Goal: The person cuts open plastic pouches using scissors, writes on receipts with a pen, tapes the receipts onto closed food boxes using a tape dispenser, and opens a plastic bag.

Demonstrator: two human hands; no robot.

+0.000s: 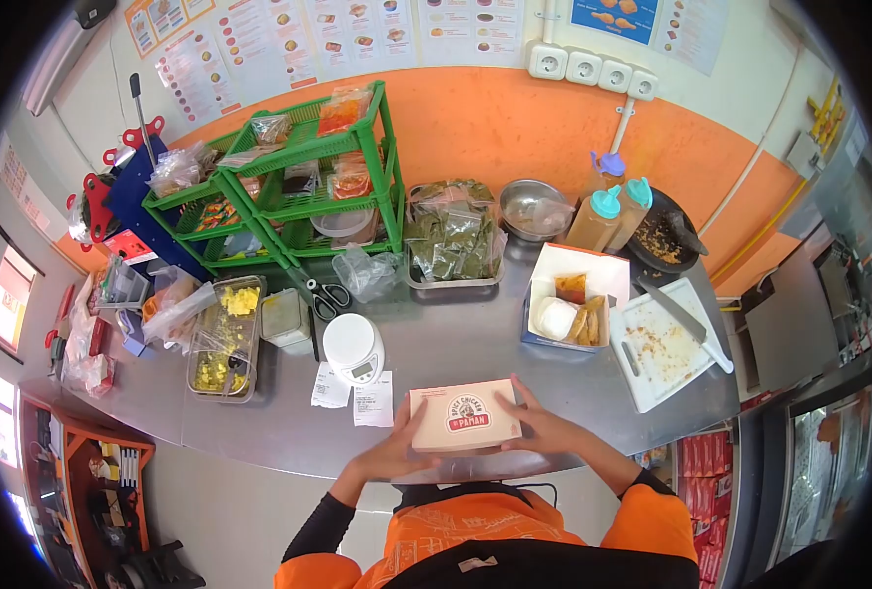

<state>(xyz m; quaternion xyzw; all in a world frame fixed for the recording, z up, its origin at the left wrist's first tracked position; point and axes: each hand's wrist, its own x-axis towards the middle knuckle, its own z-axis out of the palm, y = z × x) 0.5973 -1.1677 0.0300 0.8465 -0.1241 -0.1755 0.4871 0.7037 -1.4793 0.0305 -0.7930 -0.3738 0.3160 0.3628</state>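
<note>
A closed cardboard takeaway box (465, 416) with a "Spicy Chicken by Paman" logo is at the near edge of the steel table. My left hand (397, 447) grips its left side, and my right hand (546, 424) grips its right side, with the fingers along the edges. Beyond it to the right stands an open takeaway box (552, 332) holding a white wrapped portion, fried pieces and a sauce sachet. Left of the closed box are a white kitchen scale (353, 346) and paper receipts (372, 401).
A cutting board (652, 368) with a knife (686, 322) lies right. Squeeze bottles (598, 221), a mortar (664, 231), a metal bowl (534, 211) and a tray of leaf-wrapped parcels (454, 245) stand behind. Green racks (308, 201), scissors (328, 294) and a yellow-food tray (223, 339) are left.
</note>
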